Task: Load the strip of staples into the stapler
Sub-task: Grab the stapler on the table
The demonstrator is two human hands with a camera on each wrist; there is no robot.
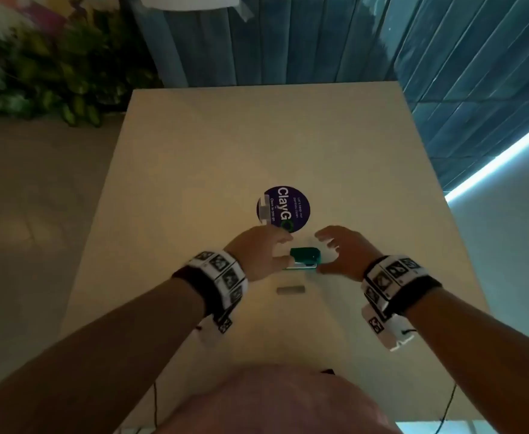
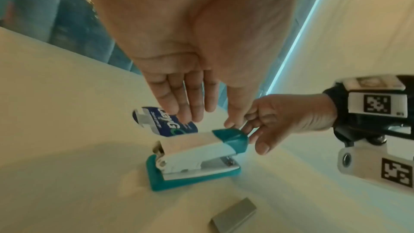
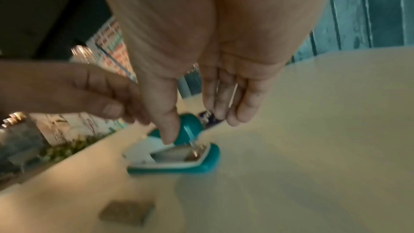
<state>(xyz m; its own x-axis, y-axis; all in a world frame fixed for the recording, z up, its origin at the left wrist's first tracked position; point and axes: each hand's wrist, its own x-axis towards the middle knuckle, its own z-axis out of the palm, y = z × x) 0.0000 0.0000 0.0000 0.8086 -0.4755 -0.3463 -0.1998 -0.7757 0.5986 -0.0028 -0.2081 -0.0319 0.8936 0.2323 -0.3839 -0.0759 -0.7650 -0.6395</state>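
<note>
A small teal and white stapler [image 1: 304,260] stands closed on the beige table [image 1: 351,183], teal nose to the right. The grey strip of staples [image 1: 290,290] lies loose on the table just in front of it. My left hand [image 1: 283,250] hovers at the stapler's hinge end with fingers straight, holding nothing. My right hand [image 1: 326,253] brackets the nose end with fingers spread. In the right wrist view its thumb [image 3: 167,130] touches the stapler's teal nose [image 3: 190,128], and the other fingers [image 3: 230,109] stay clear beyond it.
A round purple sticker [image 1: 288,208] is stuck to the table behind the hands, with a small clear holder [image 1: 264,209] at its left edge. A plant [image 1: 53,79] stands on the floor at the far left. Blue wall panels [image 1: 288,42] lie beyond the table.
</note>
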